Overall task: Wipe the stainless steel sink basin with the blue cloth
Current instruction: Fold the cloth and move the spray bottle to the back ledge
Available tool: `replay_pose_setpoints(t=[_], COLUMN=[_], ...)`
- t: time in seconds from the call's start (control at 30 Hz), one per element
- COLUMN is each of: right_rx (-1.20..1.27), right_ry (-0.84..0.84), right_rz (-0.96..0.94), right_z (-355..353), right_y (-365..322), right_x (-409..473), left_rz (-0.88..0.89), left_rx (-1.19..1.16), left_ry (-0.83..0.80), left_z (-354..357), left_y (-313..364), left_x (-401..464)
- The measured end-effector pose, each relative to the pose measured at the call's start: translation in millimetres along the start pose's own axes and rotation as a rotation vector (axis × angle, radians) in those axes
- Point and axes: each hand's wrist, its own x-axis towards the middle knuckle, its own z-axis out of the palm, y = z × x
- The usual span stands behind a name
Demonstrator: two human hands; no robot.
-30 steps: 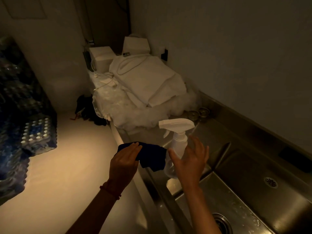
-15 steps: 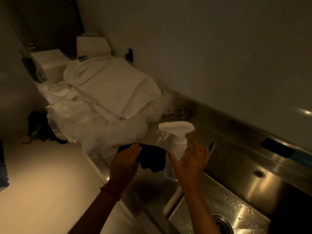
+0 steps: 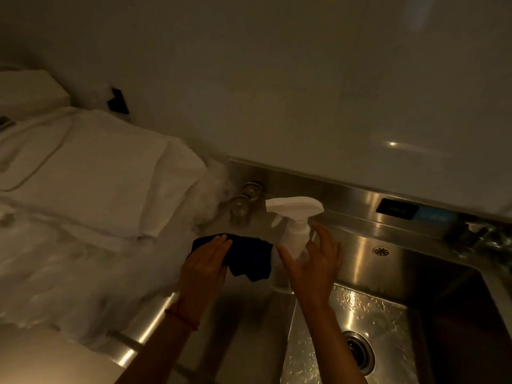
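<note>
The dark blue cloth [image 3: 249,256] hangs crumpled from my left hand [image 3: 205,270], whose fingers lie flat over its left part, above the steel counter. My right hand [image 3: 313,264] is spread open just right of a white spray bottle [image 3: 295,234] that stands at the basin's left rim; whether it touches the bottle I cannot tell. The stainless steel sink basin [image 3: 360,309] lies at the lower right, its floor wet and speckled, with a round drain [image 3: 358,351] near the bottom and a small overflow hole [image 3: 381,251] on the back wall.
A stack of folded white fabric [image 3: 97,173] on crinkled clear plastic [image 3: 69,273] fills the counter to the left. Two round metal fittings [image 3: 243,202] stand behind the cloth by the steel backsplash [image 3: 346,195]. A black socket [image 3: 117,101] is on the wall.
The view has swung right toward the sink, so the fabric pile slid left. Both hands keep the same pose, the left with the cloth, the right spread beside the bottle.
</note>
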Motion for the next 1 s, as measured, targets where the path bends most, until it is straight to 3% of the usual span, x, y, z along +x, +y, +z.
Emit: replay_pose_setpoints(t=[0.37, 1.0], right_rx=[-0.147, -0.071], right_ry=[0.098, 0.130], right_rz=[0.080, 0.087], right_z=[2, 25], right_y=[41, 124], right_x=[35, 112], left_rz=[0.052, 0.095], left_rx=[-0.073, -0.074], left_ry=[0.009, -0.040], left_z=[50, 142], left_y=[15, 53], left_x=[39, 102])
